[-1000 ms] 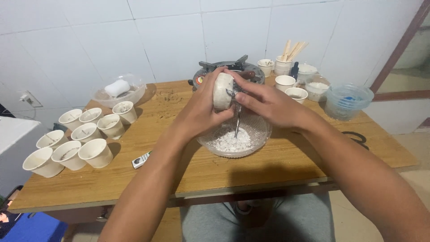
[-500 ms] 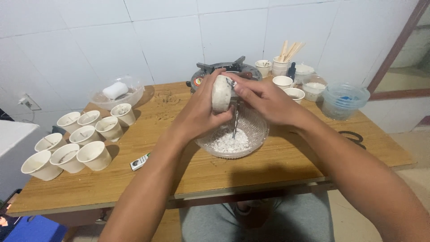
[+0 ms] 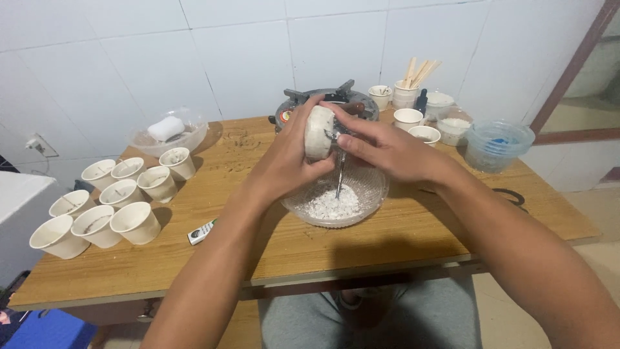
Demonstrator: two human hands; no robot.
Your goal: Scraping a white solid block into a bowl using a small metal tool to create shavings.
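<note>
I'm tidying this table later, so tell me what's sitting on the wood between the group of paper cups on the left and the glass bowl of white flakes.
In the head view, only a small white rectangular object lies between the paper cups and the glass bowl.

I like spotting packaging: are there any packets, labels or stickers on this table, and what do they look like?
Small packet: flat, white with dark print, on the table by the paper cups.
Sticker: round, red and yellow, on the stove's front left rim.
No screens or signs.

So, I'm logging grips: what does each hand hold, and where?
Left hand wraps the white block around its side; right hand grips the metal tool at its top.
</note>
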